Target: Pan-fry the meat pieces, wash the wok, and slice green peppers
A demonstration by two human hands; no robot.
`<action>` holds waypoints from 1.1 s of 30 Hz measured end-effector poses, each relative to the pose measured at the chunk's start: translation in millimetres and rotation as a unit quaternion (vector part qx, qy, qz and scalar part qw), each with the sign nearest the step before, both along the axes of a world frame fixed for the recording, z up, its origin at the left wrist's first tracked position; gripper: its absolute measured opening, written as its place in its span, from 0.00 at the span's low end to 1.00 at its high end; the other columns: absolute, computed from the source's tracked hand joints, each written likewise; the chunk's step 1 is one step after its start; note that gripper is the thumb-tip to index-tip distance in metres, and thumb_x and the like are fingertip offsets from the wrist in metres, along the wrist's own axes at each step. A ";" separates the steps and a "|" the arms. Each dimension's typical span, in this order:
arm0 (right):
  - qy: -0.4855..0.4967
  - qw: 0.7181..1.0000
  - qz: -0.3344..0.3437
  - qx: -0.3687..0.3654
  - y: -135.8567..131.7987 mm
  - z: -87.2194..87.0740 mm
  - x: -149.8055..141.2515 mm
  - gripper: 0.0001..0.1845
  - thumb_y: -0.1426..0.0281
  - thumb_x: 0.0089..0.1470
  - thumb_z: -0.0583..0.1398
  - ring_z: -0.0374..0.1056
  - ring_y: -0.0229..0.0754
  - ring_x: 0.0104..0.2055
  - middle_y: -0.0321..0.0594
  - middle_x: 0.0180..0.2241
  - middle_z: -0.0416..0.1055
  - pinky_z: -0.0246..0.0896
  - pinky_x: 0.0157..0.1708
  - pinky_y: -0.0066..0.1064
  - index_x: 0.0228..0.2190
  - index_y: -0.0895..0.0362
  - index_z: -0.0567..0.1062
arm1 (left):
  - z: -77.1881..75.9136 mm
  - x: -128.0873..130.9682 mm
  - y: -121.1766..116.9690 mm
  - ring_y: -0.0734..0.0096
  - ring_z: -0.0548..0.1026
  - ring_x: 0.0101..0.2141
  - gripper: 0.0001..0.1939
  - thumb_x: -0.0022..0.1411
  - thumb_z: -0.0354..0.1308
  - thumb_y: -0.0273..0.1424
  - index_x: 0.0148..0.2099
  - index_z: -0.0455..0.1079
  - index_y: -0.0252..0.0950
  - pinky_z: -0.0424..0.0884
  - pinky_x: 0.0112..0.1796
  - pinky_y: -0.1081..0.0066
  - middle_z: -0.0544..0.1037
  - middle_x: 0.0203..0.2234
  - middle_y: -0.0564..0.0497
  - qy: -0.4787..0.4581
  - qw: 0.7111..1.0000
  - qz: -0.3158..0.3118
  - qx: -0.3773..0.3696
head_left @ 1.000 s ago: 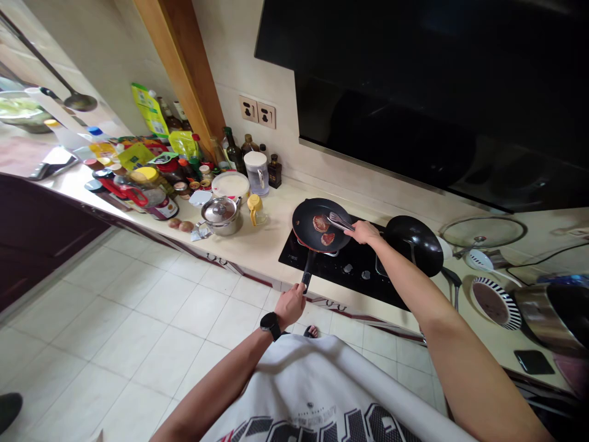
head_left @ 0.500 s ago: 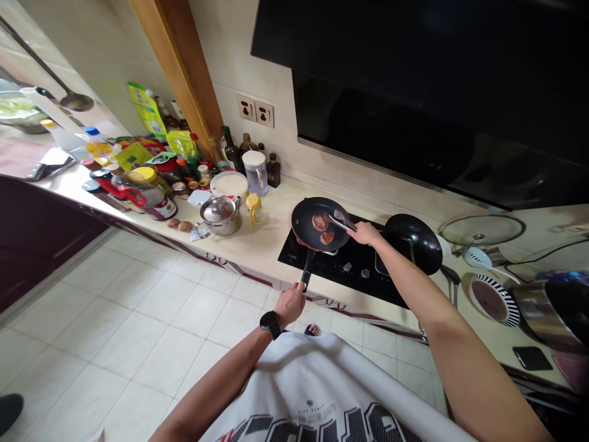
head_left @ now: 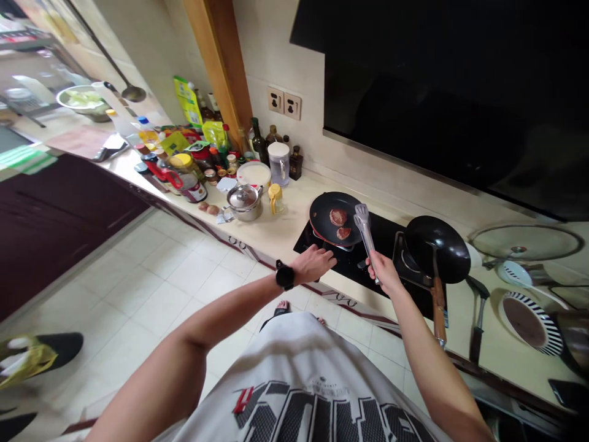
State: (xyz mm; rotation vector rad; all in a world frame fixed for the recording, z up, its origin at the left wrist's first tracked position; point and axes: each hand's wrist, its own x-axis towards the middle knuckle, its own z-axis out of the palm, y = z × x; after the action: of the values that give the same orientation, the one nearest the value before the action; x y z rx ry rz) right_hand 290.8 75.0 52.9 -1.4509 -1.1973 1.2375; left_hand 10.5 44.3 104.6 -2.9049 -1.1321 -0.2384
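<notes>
My left hand (head_left: 316,264), with a black watch at its wrist, is over the hob's front edge, fingers apart and loosely bent. It hides most of the frying pan's handle; no grip on it shows. In the black frying pan (head_left: 324,227) lie two browned pieces of meat: a larger piece (head_left: 338,217) and a smaller piece (head_left: 343,233). My right hand (head_left: 384,271) is closed round metal tongs (head_left: 365,230), their tips raised at the pan's right rim with nothing visible between them. A hob knob (head_left: 362,265) shows between my hands.
Right of the pan sits a black wok (head_left: 437,245) with a wooden handle (head_left: 439,307). Beyond it are a spatula (head_left: 478,319) and a striped bowl (head_left: 550,331). A lidded steel pot (head_left: 245,205), an oil jug (head_left: 276,199) and several bottles stand left. The range hood (head_left: 437,92) hangs above.
The tongs have come away from the meat and back toward me, tips now up. My left hand has moved from the end of the pan handle to the hob's front. The view has shifted left.
</notes>
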 end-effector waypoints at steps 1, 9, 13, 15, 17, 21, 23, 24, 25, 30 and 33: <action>0.023 1.000 -0.007 -0.003 -12.3 -5.8 -2.4 0.32 0.38 0.44 0.66 0.56 0.28 0.17 0.33 0.26 0.69 0.48 0.12 0.22 0.29 0.55 0.71 | 8.3 1.5 4.5 0.63 0.75 0.38 0.11 0.72 0.47 0.24 0.44 0.71 0.35 0.64 0.42 0.62 0.76 0.37 0.44 0.008 0.999 -0.025 0.033; 0.127 0.988 -0.076 -0.038 -76.4 -26.4 -13.8 0.30 0.40 0.44 0.68 0.55 0.28 0.16 0.34 0.26 0.69 0.47 0.11 0.23 0.26 0.55 0.72 | 59.9 15.7 13.4 0.63 0.75 0.36 0.13 0.71 0.48 0.21 0.42 0.74 0.33 0.60 0.38 0.63 0.79 0.35 0.44 0.061 0.976 -0.119 0.170; 0.126 0.987 -0.093 -0.021 -85.6 -25.8 -15.0 0.31 0.40 0.43 0.68 0.55 0.29 0.16 0.34 0.26 0.69 0.48 0.11 0.25 0.26 0.55 0.71 | 71.6 18.9 11.9 0.62 0.75 0.38 0.13 0.71 0.48 0.21 0.42 0.75 0.34 0.60 0.39 0.63 0.80 0.36 0.44 0.082 0.974 -0.122 0.172; 0.125 0.987 -0.098 -0.020 -88.0 -27.7 -14.0 0.30 0.40 0.45 0.67 0.56 0.30 0.16 0.34 0.26 0.70 0.48 0.11 0.26 0.26 0.54 0.72 | 72.3 19.7 11.7 0.62 0.75 0.39 0.13 0.70 0.49 0.21 0.42 0.75 0.34 0.61 0.40 0.62 0.80 0.36 0.44 0.083 0.974 -0.122 0.170; 0.128 0.987 -0.099 -0.022 -89.8 -31.9 -12.5 0.29 0.41 0.47 0.67 0.56 0.30 0.16 0.35 0.27 0.70 0.48 0.11 0.25 0.27 0.54 0.72 | 70.4 20.3 11.5 0.62 0.75 0.38 0.12 0.69 0.50 0.21 0.42 0.75 0.34 0.61 0.41 0.62 0.81 0.35 0.44 0.078 0.974 -0.126 0.170; 0.129 0.987 -0.093 -0.026 -92.1 -41.7 -9.8 0.28 0.41 0.48 0.66 0.55 0.30 0.16 0.35 0.27 0.70 0.48 0.11 0.24 0.28 0.54 0.72 | 63.4 21.0 10.9 0.62 0.75 0.37 0.10 0.68 0.52 0.21 0.41 0.76 0.33 0.60 0.41 0.62 0.81 0.35 0.44 0.064 0.973 -0.137 0.172; 0.123 0.988 -0.089 -0.028 -92.9 -44.4 -9.5 0.28 0.41 0.49 0.65 0.55 0.30 0.16 0.34 0.28 0.70 0.48 0.11 0.25 0.28 0.54 0.72 | 60.4 20.9 10.5 0.63 0.75 0.36 0.10 0.68 0.53 0.21 0.41 0.76 0.33 0.60 0.40 0.62 0.81 0.34 0.43 0.060 0.974 -0.137 0.172; 0.121 0.988 -0.088 -0.029 -93.4 -44.9 -9.6 0.28 0.41 0.49 0.65 0.56 0.30 0.16 0.34 0.28 0.70 0.49 0.11 0.25 0.29 0.54 0.72 | 59.2 20.7 10.3 0.63 0.75 0.36 0.10 0.68 0.53 0.21 0.40 0.76 0.33 0.59 0.39 0.62 0.81 0.34 0.43 0.059 0.974 -0.135 0.171; 0.122 0.988 -0.087 -0.030 -93.8 -45.0 -9.9 0.28 0.41 0.49 0.65 0.56 0.30 0.16 0.34 0.28 0.70 0.49 0.11 0.25 0.29 0.53 0.72 | 58.2 20.3 10.2 0.63 0.75 0.36 0.10 0.67 0.53 0.20 0.40 0.76 0.33 0.59 0.39 0.63 0.81 0.34 0.43 0.059 0.975 -0.133 0.170; 0.140 0.985 -0.091 -0.035 -97.3 -42.3 -11.8 0.28 0.41 0.47 0.67 0.56 0.29 0.16 0.33 0.27 0.70 0.50 0.12 0.24 0.28 0.54 0.72 | 54.5 17.3 9.7 0.63 0.75 0.35 0.09 0.67 0.53 0.20 0.40 0.74 0.32 0.57 0.38 0.63 0.80 0.33 0.45 0.064 0.975 -0.136 0.164; 0.147 0.983 -0.097 -0.041 -99.3 -40.0 -12.4 0.28 0.41 0.47 0.67 0.55 0.29 0.16 0.33 0.27 0.70 0.49 0.11 0.24 0.28 0.54 0.72 | 48.0 16.3 8.1 0.64 0.75 0.35 0.09 0.67 0.52 0.19 0.39 0.73 0.33 0.57 0.39 0.63 0.79 0.32 0.45 0.059 0.978 -0.132 0.149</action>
State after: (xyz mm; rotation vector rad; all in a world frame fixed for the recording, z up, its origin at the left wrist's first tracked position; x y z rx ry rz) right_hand 278.3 -24.3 12.9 -1.3512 -0.7961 1.3238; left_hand 26.8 52.4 152.6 -2.7471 -0.6277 -0.2131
